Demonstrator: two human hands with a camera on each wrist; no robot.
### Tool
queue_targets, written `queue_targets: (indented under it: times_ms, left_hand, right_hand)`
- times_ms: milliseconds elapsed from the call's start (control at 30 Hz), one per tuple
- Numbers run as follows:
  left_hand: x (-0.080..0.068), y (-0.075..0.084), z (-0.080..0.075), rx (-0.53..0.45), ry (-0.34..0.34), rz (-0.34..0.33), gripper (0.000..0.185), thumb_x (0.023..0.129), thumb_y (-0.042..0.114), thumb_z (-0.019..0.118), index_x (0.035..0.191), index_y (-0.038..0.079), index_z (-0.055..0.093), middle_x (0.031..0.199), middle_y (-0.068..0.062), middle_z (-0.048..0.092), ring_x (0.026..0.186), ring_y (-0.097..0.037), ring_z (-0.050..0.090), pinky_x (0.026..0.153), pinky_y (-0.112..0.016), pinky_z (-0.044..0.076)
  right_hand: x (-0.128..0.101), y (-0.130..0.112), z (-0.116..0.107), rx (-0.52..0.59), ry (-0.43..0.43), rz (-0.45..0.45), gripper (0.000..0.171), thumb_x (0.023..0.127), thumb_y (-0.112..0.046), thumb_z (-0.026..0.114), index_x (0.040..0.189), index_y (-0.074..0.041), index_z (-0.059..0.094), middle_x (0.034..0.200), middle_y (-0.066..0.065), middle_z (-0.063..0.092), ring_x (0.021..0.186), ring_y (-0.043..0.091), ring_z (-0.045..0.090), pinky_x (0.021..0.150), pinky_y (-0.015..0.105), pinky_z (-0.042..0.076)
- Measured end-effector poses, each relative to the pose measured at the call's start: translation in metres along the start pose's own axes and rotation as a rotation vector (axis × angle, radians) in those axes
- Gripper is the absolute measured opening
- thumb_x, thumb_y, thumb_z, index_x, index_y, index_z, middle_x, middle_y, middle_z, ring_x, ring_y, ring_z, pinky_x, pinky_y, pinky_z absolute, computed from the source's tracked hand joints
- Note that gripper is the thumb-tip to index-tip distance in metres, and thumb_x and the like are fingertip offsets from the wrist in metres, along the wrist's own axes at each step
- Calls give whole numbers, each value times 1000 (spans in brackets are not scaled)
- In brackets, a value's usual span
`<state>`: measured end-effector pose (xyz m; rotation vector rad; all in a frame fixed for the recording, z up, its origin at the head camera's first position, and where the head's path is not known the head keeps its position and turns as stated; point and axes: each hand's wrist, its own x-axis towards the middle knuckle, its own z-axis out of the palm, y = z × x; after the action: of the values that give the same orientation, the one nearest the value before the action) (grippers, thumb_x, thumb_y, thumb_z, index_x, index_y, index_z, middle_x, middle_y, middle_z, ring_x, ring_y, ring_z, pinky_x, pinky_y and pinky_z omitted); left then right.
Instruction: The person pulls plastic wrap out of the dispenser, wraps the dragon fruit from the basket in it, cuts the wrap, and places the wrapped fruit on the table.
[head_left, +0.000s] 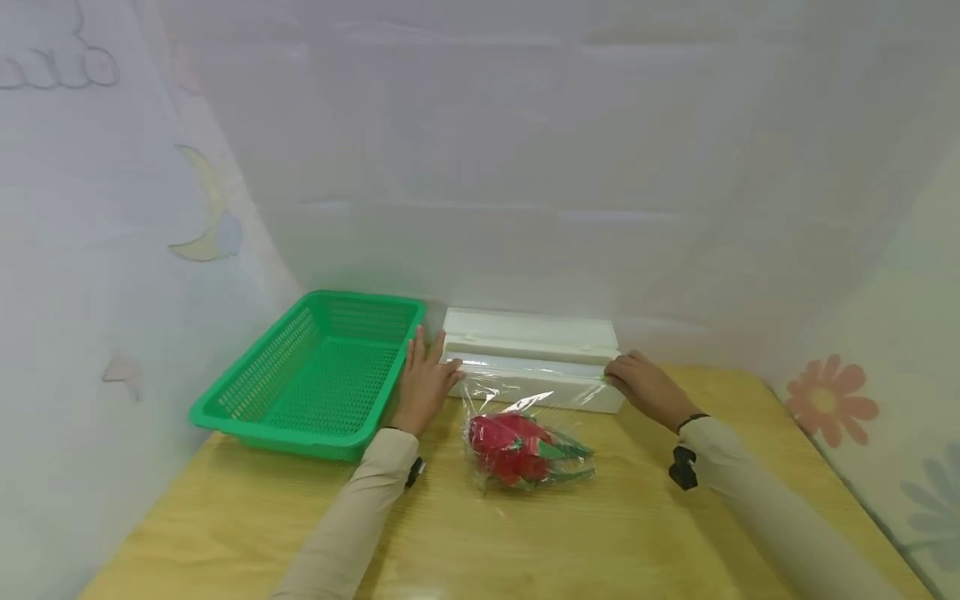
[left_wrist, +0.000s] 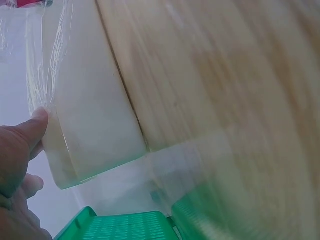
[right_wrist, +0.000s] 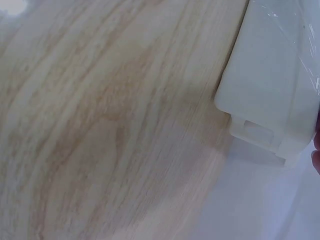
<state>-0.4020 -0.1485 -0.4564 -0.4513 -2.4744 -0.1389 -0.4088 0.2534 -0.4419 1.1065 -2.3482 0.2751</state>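
A white cling film dispenser box (head_left: pixel 534 392) stands at the back of the table with its lid (head_left: pixel 525 325) raised. Clear film (head_left: pixel 487 392) runs from its front edge down over a red dragon fruit (head_left: pixel 510 446) with green tips. At the box's left end is my left hand (head_left: pixel 423 385), fingers stretched out and thumb on the film at the edge. The left wrist view shows that thumb (left_wrist: pixel 37 125) against the box. My right hand (head_left: pixel 648 387) grips the box's right end with bent fingers; only fingertips (right_wrist: pixel 317 145) show in the right wrist view.
A green plastic basket (head_left: pixel 405 367) with slotted sides sits to the left, close beside my left hand. The wooden table (head_left: pixel 600 533) meets a white sheeted wall (head_left: pixel 525 167) behind the box. Papers with drawings hang at both sides.
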Motion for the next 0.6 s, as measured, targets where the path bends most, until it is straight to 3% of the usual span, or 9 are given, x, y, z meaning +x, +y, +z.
queue_targets:
  times_ms: [167,600]
  left_hand:
    - [0,-1,2,10,-26,20,28,95,40,63,111,22,78,150,-19,46,142,-55,25,115,-62,24]
    - [-1,4,6,9,6,21,25,93,39,66,108,23,78,148,-19,48,142,-54,27,115,-60,25]
  right_hand:
    - [-3,2,-2,-24,-4,-3,4,92,-2,69,95,-5,69,92,5,59,83,20,50,69,38,47]
    - [-14,9,-1,-55,-22,-17,2,96,-4,64,96,-6,65,91,1,58,83,17,52,67,33,50]
